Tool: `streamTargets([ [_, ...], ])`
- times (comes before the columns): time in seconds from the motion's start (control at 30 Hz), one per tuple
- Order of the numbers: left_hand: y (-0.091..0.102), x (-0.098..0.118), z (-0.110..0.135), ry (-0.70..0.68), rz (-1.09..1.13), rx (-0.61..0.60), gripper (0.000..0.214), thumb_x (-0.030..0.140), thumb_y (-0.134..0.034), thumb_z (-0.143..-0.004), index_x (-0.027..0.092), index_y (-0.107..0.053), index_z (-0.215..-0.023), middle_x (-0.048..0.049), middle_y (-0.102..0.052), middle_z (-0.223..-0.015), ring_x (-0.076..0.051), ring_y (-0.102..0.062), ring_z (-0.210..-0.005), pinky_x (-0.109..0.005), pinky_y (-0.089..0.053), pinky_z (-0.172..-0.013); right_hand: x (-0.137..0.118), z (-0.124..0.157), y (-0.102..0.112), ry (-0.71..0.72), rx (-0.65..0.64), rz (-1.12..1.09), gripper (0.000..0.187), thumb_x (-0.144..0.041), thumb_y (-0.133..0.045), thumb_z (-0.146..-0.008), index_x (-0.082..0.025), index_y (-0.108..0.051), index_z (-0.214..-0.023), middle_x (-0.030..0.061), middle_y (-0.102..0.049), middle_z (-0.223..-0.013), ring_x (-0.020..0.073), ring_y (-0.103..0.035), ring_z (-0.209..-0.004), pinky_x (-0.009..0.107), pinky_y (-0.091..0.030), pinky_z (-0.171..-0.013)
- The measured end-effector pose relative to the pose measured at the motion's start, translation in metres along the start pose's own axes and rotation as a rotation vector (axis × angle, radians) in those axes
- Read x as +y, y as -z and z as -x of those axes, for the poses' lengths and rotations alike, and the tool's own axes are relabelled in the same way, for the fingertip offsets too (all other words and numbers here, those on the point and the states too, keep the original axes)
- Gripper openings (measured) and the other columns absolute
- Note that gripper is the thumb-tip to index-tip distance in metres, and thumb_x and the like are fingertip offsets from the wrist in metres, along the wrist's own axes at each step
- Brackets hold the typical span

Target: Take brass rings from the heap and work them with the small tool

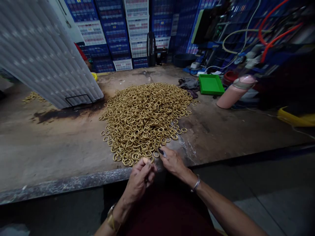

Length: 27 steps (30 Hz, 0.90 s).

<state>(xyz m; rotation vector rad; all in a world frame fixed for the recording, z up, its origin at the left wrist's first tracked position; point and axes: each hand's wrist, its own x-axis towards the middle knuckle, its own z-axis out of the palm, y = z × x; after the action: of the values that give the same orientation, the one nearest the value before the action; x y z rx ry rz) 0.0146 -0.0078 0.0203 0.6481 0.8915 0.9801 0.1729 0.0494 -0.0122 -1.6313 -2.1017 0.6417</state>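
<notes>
A large heap of brass-coloured rings (145,114) lies on the worktable, its near side reaching almost to the front edge. At that edge my left hand (140,177) is closed, pinching a single ring (152,160) between thumb and fingertips. Just to its right, my right hand (173,160) is closed around a small dark pointed piece (161,152) with a greyish part; I cannot make out its exact kind. One loose ring (156,154) sits by the right fingertips, and whether they touch it is unclear.
Stacked pale trays (51,55) lean at the left beside a black wire stand (78,100). A green tray (211,84), a dark cloth (189,83) and a pink bottle-like container (236,91) stand at the right. Blue and white crates (137,29) line the back.
</notes>
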Motion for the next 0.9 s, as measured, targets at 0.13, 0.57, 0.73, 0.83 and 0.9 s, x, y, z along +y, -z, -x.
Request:
streamTargets([
  [0.13, 0.004, 0.0, -0.007, 0.031, 0.099, 0.065, 0.027, 0.037, -0.062, -0.073, 0.016, -0.045, -0.07, -0.0019, -0.058, -0.082, -0.003, -0.04, -0.048, -0.016, -0.025, -0.04, 0.003, -0.003, -0.003, -0.054, 0.065, 0.076, 0.017, -0.03, -0.045, -0.083, -0.019, -0.055, -0.092, 0.0044, -0.064, -0.078, 0.0162, -0.057, -0.066, 0.024, -0.03, -0.058],
  [0.57, 0.014, -0.011, -0.02, 0.123, 0.338, 0.095, 0.034, 0.043, -0.074, -0.056, 0.015, -0.058, -0.064, -0.0028, -0.057, -0.07, -0.01, -0.05, -0.056, -0.016, -0.027, -0.038, 0.004, -0.008, -0.006, -0.015, 0.056, 0.025, 0.021, -0.012, -0.044, -0.074, -0.021, -0.056, -0.089, 0.0065, -0.059, -0.095, 0.0183, -0.055, -0.086, 0.026, -0.039, -0.072],
  [0.73, 0.014, -0.013, -0.03, 0.022, 0.11, 0.099, 0.035, 0.048, -0.069, -0.063, 0.016, -0.055, -0.067, 0.0016, -0.052, -0.052, -0.006, -0.039, -0.039, -0.016, -0.024, -0.035, 0.001, -0.017, -0.003, -0.073, 0.094, -0.226, 0.012, -0.021, -0.043, -0.078, -0.019, -0.052, -0.071, 0.0023, -0.056, -0.071, 0.0144, -0.051, -0.067, 0.024, -0.039, -0.062],
  [0.83, 0.012, -0.01, -0.029, -0.154, -0.174, 0.221, 0.025, 0.043, -0.063, -0.071, 0.019, -0.059, -0.079, 0.0035, -0.052, -0.051, -0.007, -0.041, -0.04, -0.018, -0.032, -0.039, -0.008, -0.019, 0.0, -0.163, 0.01, -0.484, 0.012, -0.025, -0.047, -0.074, -0.019, -0.05, -0.063, -0.003, -0.048, -0.055, 0.0103, -0.043, -0.054, 0.021, -0.035, -0.052],
  [0.9, 0.012, -0.007, -0.027, -0.371, -0.361, 0.284, 0.019, 0.035, -0.065, -0.07, 0.019, -0.063, -0.081, -0.0017, -0.062, -0.071, -0.012, -0.055, -0.061, -0.022, -0.044, -0.059, -0.015, -0.017, 0.002, -0.24, -0.035, -0.669, 0.011, -0.027, -0.05, -0.071, -0.018, -0.049, -0.064, -0.0048, -0.046, -0.053, 0.0078, -0.038, -0.047, 0.019, -0.03, -0.044],
])
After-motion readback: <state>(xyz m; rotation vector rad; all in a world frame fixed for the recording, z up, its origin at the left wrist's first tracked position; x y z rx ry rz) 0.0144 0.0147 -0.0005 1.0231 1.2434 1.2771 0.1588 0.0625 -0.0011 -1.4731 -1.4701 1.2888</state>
